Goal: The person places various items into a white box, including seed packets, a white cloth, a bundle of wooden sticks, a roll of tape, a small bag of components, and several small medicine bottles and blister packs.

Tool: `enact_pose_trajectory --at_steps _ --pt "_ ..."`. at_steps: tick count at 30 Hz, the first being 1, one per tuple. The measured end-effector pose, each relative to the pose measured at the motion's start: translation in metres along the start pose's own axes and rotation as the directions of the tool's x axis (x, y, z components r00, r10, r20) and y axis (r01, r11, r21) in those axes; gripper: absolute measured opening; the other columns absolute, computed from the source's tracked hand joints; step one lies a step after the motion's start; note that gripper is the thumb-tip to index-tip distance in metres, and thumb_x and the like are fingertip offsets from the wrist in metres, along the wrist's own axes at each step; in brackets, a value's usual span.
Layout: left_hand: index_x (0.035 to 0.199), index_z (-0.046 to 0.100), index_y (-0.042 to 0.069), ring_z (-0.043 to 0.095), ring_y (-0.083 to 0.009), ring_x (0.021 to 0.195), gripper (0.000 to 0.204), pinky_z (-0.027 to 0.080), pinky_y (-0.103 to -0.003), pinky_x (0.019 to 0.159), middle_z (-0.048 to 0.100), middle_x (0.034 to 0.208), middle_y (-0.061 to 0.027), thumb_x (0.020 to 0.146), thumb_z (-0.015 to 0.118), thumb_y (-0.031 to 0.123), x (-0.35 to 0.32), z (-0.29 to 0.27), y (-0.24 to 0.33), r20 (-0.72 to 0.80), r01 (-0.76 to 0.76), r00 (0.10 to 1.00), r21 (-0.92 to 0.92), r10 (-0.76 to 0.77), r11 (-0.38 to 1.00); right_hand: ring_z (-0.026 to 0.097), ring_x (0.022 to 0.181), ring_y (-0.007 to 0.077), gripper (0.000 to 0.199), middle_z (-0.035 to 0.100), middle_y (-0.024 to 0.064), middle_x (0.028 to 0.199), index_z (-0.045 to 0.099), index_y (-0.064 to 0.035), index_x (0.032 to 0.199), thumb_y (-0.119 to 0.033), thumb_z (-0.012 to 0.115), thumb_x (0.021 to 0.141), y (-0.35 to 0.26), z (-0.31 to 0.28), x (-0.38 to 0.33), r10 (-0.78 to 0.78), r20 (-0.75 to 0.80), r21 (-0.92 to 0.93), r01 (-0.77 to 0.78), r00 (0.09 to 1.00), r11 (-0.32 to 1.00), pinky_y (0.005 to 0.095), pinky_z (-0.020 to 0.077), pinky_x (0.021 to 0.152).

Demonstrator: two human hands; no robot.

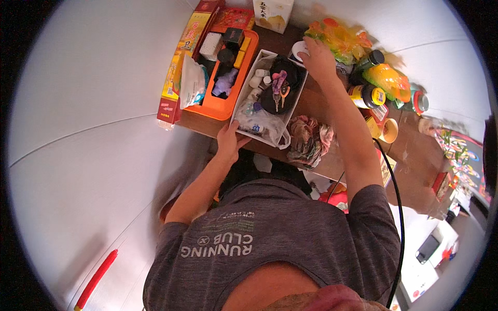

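A white rectangular box (239,110) stands on the brown table, its near end by the table's front edge. My left hand (230,142) grips its near left corner, with some fingers underneath. Inside lie several small white bottles (255,82), a clear plastic bag (259,124), a black pouch (284,67) and a bunch of keys (280,85) with a purple piece. At the box's far right corner, my right hand (319,58) is closed on a round white object (299,50); its exact kind is unclear.
Left of the box is an orange tray (217,110) with small boxes and a packet, beside a long red-yellow carton (179,78). A crumpled patterned cloth (309,141) lies to the right. Jars (365,96) and colourful plastic bags (340,39) crowd the back right. A black cable (397,202) hangs at the right.
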State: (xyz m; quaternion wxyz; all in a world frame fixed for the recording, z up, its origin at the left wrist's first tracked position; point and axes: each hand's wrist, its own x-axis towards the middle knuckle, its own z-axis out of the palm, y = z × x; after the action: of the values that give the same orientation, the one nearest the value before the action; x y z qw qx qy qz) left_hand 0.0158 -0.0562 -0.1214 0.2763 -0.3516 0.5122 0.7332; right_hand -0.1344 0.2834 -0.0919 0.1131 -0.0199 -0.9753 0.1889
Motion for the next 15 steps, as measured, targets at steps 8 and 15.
enact_pose_trajectory --at_steps 8,15 --pt "0.135 0.046 -0.001 0.061 -0.0363 0.118 0.047 0.055 -0.058 0.099 0.056 0.126 -0.0203 0.103 0.058 0.031 0.003 0.014 0.004 0.026 0.083 0.997 -0.190 -0.079 0.978 0.066 0.102 0.0366 0.050 0.069 0.0164 0.110 0.064 -0.0079 0.128 -0.026 0.078 0.083 -0.014 -0.092 -0.023 0.062 -0.208 0.097 -0.042 0.976 0.994 0.0456 0.0527 0.089" --pt "0.138 0.044 -0.001 0.059 -0.0367 0.118 0.047 0.057 -0.058 0.097 0.052 0.126 -0.0167 0.104 0.056 0.028 0.043 0.043 0.018 -0.010 0.057 0.998 -0.307 -0.063 0.950 0.066 0.100 0.0297 0.051 0.067 0.0148 0.113 0.064 -0.0080 0.129 -0.022 0.080 0.083 -0.006 -0.128 -0.079 0.280 -0.076 0.244 -0.254 0.957 0.936 0.0377 0.0539 0.085"
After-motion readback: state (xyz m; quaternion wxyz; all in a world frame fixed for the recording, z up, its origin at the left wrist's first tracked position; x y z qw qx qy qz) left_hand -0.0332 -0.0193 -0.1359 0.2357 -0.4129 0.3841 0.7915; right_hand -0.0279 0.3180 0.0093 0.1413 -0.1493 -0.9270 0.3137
